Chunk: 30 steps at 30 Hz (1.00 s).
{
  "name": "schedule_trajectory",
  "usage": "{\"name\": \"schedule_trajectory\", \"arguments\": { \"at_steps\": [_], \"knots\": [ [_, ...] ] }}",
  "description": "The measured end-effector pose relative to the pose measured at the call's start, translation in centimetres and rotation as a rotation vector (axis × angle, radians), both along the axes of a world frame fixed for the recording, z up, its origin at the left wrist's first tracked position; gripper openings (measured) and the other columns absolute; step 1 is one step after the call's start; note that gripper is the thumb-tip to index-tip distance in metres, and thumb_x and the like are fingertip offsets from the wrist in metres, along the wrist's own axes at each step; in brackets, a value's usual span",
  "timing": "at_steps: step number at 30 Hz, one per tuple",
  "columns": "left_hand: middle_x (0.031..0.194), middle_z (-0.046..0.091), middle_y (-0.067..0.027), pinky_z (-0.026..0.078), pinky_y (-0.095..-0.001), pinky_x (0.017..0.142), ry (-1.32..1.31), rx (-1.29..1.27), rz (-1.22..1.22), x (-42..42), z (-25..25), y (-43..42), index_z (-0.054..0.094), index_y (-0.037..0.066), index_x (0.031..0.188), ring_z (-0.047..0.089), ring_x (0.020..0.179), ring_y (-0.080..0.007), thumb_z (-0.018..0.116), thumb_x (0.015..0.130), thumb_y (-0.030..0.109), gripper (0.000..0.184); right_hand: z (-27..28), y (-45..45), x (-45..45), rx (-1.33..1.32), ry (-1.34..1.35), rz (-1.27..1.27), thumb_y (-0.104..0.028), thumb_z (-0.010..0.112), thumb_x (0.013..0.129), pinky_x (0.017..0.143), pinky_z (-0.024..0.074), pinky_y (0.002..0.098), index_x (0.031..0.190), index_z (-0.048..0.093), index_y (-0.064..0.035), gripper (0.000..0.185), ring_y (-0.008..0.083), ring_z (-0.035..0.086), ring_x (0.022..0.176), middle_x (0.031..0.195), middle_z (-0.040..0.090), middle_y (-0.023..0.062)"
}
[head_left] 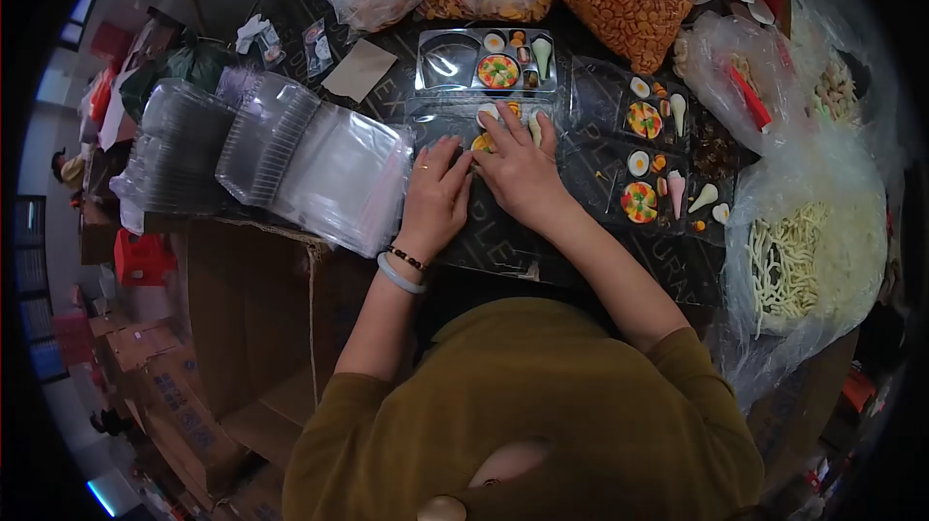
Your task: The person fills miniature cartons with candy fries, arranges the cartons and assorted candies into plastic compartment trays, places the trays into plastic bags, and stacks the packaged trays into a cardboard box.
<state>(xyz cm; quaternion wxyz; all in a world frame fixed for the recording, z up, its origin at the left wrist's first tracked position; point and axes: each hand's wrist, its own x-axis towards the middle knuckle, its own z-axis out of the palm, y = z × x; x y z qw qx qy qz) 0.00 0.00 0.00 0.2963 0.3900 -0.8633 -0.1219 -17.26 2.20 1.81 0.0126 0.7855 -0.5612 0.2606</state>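
Observation:
A clear plastic tray (478, 142) with small toy food pieces lies before me, partly hidden under my hands. My left hand (435, 194) rests at its near left corner, fingers stretched forward and touching the plastic. Across the tray's right part spreads my right hand (521, 171), its fingers apart over the pieces and its thumb near my left fingers. Just beyond is another clear tray (422, 66) with a toy pizza (498, 71), a fried egg and a white-green cone shape. To the right, two more filled trays (619, 124) show similar pieces.
Stacked clear plastic trays (179, 148) and flat clear bags (344, 173) lie left. Bags of small orange pieces (619, 3) line the back. A bag of pale strips (789, 260) stands right. An open cardboard box (252, 327) is below left. A brown card (360, 71) lies behind the bags.

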Motion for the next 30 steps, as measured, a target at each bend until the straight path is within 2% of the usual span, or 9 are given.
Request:
{"name": "schedule_trajectory", "arguments": {
  "at_steps": [3, 10, 16, 21, 26, 27, 29, 30],
  "knots": [
    [0.124, 0.053, -0.0169, 0.035, -0.0470, 0.102, 0.019, -0.009, 0.005, -0.3, 0.2, 0.3, 0.058, 0.008, 0.117, 0.049, 0.119, -0.0353, 0.062, 0.084, 0.012, 0.034, 0.7, 1.0, -1.1, -0.035, -0.044, -0.049, -0.018, 0.064, 0.081, 0.105, 0.0145, 0.0575, 0.094, 0.067, -0.0100, 0.016, 0.0284, 0.036, 0.132, 0.133, 0.049, 0.0118],
    [0.124, 0.053, -0.0174, 0.035, -0.0463, 0.100, -0.043, -0.026, -0.009, -0.2, 0.8, 0.2, 0.058, 0.008, 0.118, 0.050, 0.117, -0.0349, 0.061, 0.084, 0.015, 0.035, 0.5, 3.4, -1.8, 0.038, -0.005, -0.094, -0.021, 0.066, 0.081, 0.105, 0.0148, 0.0559, 0.103, 0.067, -0.0147, 0.023, 0.0281, 0.032, 0.134, 0.137, 0.045, 0.0109],
    [0.127, 0.051, -0.0175, 0.033, -0.0462, 0.102, -0.060, -0.020, -0.020, -0.1, 0.9, 0.2, 0.055, 0.007, 0.123, 0.048, 0.119, -0.0339, 0.062, 0.084, 0.016, 0.041, 1.1, 3.5, -1.8, 0.057, 0.015, -0.095, -0.024, 0.068, 0.080, 0.105, 0.0148, 0.0562, 0.106, 0.065, -0.0149, 0.028, 0.0280, 0.030, 0.135, 0.138, 0.043, 0.0108],
    [0.130, 0.050, -0.0166, 0.032, -0.0453, 0.105, -0.020, 0.025, -0.041, -0.6, 1.6, -0.2, 0.048, 0.003, 0.129, 0.046, 0.122, -0.0337, 0.062, 0.084, 0.015, 0.049, 2.4, 4.2, -2.9, 0.036, -0.131, -0.126, -0.021, 0.068, 0.080, 0.104, 0.0154, 0.0566, 0.113, 0.061, -0.0124, 0.035, 0.0290, 0.031, 0.135, 0.140, 0.041, 0.0118],
    [0.131, 0.048, -0.0199, 0.035, -0.0435, 0.103, 0.084, 0.073, -0.077, -0.8, 1.9, -1.8, 0.050, -0.002, 0.125, 0.046, 0.121, -0.0372, 0.057, 0.086, 0.007, 0.040, 3.7, 6.2, -9.1, -0.034, -0.262, -0.230, -0.021, 0.069, 0.078, 0.104, 0.0180, 0.0561, 0.107, 0.064, -0.0107, 0.031, 0.0316, 0.036, 0.132, 0.136, 0.045, 0.0138],
    [0.131, 0.048, -0.0207, 0.036, -0.0433, 0.102, 0.102, 0.060, -0.068, -0.9, 2.0, -1.9, 0.051, -0.003, 0.123, 0.046, 0.121, -0.0378, 0.056, 0.087, 0.005, 0.037, 4.9, 6.6, -11.3, -0.119, -0.266, -0.298, -0.018, 0.069, 0.079, 0.100, 0.0314, 0.0502, 0.101, 0.067, -0.0086, 0.024, 0.0327, 0.047, 0.122, 0.127, 0.052, 0.0149],
    [0.131, 0.048, -0.0205, 0.038, -0.0424, 0.100, 0.108, -0.006, -0.080, -1.6, 2.9, -1.9, 0.054, -0.003, 0.119, 0.047, 0.121, -0.0370, 0.056, 0.088, 0.004, 0.033, 5.4, 6.7, -17.2, -0.224, -0.437, -0.433, -0.012, 0.068, 0.080, 0.094, 0.0424, 0.0381, 0.099, 0.068, -0.0067, 0.020, 0.0305, 0.055, 0.113, 0.123, 0.056, 0.0128],
    [0.132, 0.048, -0.0201, 0.039, -0.0415, 0.099, 0.127, -0.010, -0.072, -2.3, 3.2, -1.8, 0.057, -0.003, 0.115, 0.048, 0.120, -0.0361, 0.057, 0.087, 0.003, 0.029, 5.9, 6.5, -20.1, -0.257, -0.536, -0.551, -0.009, 0.066, 0.082, 0.083, 0.0492, 0.0341, 0.099, 0.067, -0.0032, 0.019, 0.0298, 0.062, 0.099, 0.116, 0.060, 0.0137]
  ]
}}
